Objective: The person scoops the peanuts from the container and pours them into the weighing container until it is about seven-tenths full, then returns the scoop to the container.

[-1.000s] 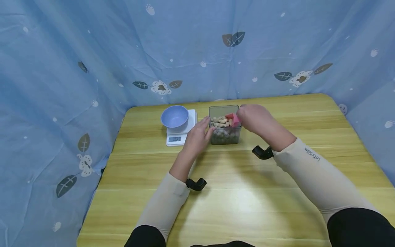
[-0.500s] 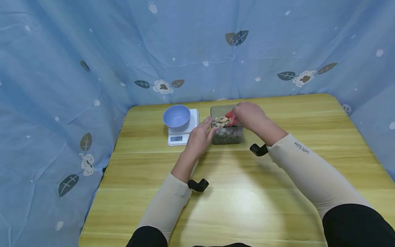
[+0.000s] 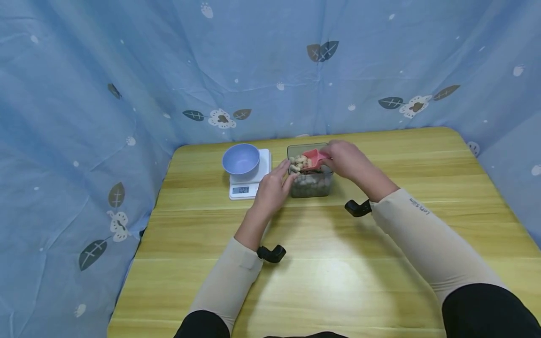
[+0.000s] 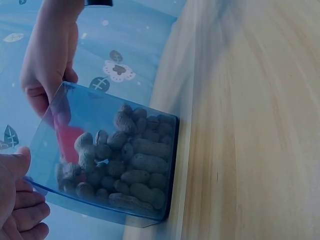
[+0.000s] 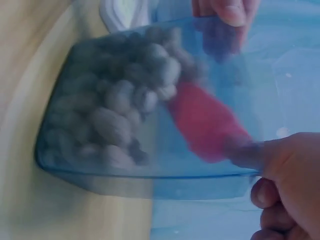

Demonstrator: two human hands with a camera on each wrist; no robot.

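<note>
A clear grey plastic container (image 3: 312,188) holds a heap of unshelled peanuts (image 3: 298,162). My left hand (image 3: 271,188) holds it at the left side, thumb toward the front corner and fingers along the rim. In my right hand (image 3: 347,159) is the handle of a pink scoop (image 3: 313,158), pinched between thumb and fingers. The scoop dips inside the container from the right, its front lip in among the peanuts; the right wrist view shows its pink body (image 5: 205,120) blurred behind the clear wall.
A white digital kitchen scale (image 3: 249,188) with a lit display stands left of the container. On it sits a blue-purple bowl (image 3: 241,160). The wooden table (image 3: 338,263) runs back to a blue patterned curtain (image 3: 270,61).
The right hand has turned the scoop from a steep angle to a flatter one, its hollow now facing up, and shifted it left into the peanuts. My left hand keeps its place.
</note>
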